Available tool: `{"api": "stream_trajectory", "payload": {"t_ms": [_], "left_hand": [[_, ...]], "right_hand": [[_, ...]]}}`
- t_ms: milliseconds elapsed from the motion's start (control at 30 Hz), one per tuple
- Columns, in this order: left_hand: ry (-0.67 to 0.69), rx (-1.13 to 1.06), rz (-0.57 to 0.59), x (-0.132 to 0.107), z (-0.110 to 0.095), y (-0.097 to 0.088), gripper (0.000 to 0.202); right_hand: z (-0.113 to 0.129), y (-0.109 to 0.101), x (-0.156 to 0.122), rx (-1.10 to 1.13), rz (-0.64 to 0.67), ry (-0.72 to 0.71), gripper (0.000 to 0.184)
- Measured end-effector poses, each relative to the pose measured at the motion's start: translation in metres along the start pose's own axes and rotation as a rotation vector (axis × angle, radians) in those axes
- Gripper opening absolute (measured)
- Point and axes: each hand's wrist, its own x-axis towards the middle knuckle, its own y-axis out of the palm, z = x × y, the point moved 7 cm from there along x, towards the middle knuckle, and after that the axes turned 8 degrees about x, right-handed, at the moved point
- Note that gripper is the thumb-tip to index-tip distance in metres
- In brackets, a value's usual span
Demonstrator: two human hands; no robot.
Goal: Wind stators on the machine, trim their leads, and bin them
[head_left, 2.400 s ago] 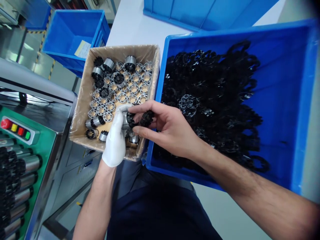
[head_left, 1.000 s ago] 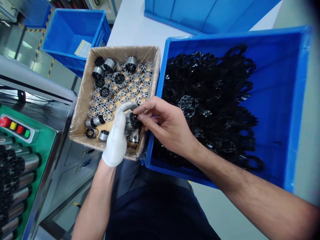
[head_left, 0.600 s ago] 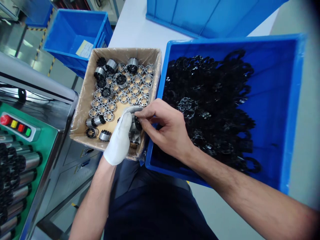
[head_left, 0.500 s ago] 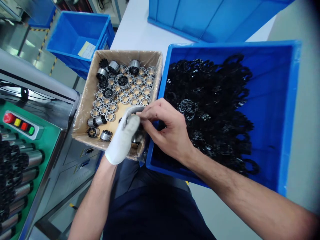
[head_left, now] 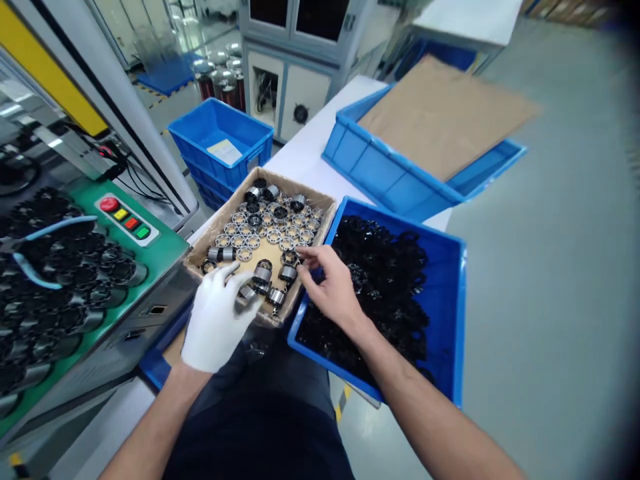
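Observation:
My left hand (head_left: 217, 317), in a white glove, hovers over the near left part of a plastic-lined cardboard box (head_left: 200, 257). Its thumb and fingers are apart, beside metal cores with black end pieces (head_left: 263, 272). At the box's right edge is my bare right hand (head_left: 327, 283). A gap shows between its thumb and forefinger, and the tips are close to a core with a black ring-shaped piece (head_left: 289, 259); whether they touch it is unclear. Bare silver ring cores (head_left: 273, 235) stand in rows farther back in the box.
To the right, a blue bin (head_left: 457, 313) holds a heap of black plastic pieces (head_left: 380, 287). Behind it stands another blue bin (head_left: 380, 157) under a cardboard sheet (head_left: 450, 113). Left is a green machine table (head_left: 173, 250) with buttons and many cores. Stacked blue bins (head_left: 220, 133) stand beyond.
My hands, together over the box before, have separated, and the left fingers have spread. The view has tilted up and turned, showing more of the room and the cardboard sheet.

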Motion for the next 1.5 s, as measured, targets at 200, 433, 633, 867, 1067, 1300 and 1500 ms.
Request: {"api": "stream_trajectory", "payload": {"t_ms": [200,433,633,867,1067,1300,1500], "left_hand": [[-0.122,-0.119,-0.255,-0.092,0.025,-0.006,0.027],[-0.511,-0.442,-0.162,-0.157,0.067,0.045,0.023],[-0.761,-0.678,-0.092,-0.19,0.108,0.074,0.038],[-0.823,-0.755,-0.105,-0.221,0.149,0.076,0.048],[-0.837,-0.813,-0.142,-0.239,0.159,0.073,0.053],[-0.901,-0.796,-0.244,-0.268,0.164,0.056,0.058],[-0.964,-0.648,-0.333,-0.309,0.163,0.023,0.058]], "right_hand": [[0.031,0.063,0.088,-0.266,0.113,0.077,0.059],[0.009,0.138,0.189,-0.604,0.035,0.364,0.073],[-0.002,0.149,0.196,-0.744,-0.033,0.44,0.052],[0.008,0.142,0.198,-0.745,-0.024,0.405,0.048],[0.015,0.124,0.187,-0.676,0.043,0.313,0.047],[0.045,0.104,0.097,-0.477,0.259,0.021,0.045],[0.059,0.118,0.021,-0.427,0.507,-0.147,0.04]]}}
